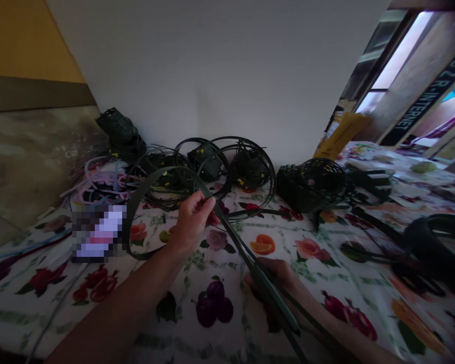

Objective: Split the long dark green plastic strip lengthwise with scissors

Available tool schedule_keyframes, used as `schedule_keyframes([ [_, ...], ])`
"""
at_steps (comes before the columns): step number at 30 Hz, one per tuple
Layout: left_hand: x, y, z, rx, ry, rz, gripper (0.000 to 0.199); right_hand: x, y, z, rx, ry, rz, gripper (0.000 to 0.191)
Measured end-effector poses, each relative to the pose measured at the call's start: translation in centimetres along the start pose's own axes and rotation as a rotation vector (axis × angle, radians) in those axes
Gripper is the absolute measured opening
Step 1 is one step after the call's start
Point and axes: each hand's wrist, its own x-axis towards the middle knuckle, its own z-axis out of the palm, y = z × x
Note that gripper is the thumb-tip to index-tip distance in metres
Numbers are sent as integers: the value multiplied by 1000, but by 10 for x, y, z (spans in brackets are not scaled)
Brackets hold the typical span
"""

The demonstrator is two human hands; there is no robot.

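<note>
A dark green, flat, flexible strip [233, 233] runs diagonally over the table, its far part curving in a wide loop to the left. My left hand [195, 217] is closed on it, pinching it between thumb and fingers. Lower down and to the right, my right hand [276, 283] is closed around the lower lengths of the strip, blurred and partly hidden behind them. Several strip lengths lie side by side there, and their near ends reach towards the bottom edge.
Dark woven baskets [311, 184] and coiled strips [250, 172] line the wall. Lilac strips [102, 184] lie at left beside a pixelated patch. A thick dark roll [440, 242] and scissors [417, 280] are at right on the fruit-patterned tablecloth [185, 313].
</note>
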Motion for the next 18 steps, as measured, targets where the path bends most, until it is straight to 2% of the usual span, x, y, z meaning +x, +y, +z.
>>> schedule_keyframes([
  [12,-1,4,1,-35,11,-37,30,0,4,-1,-9,-4,-23,37],
  [18,4,4,-4,-13,-33,-94,30,1,1,-7,86,-112,-83,34],
])
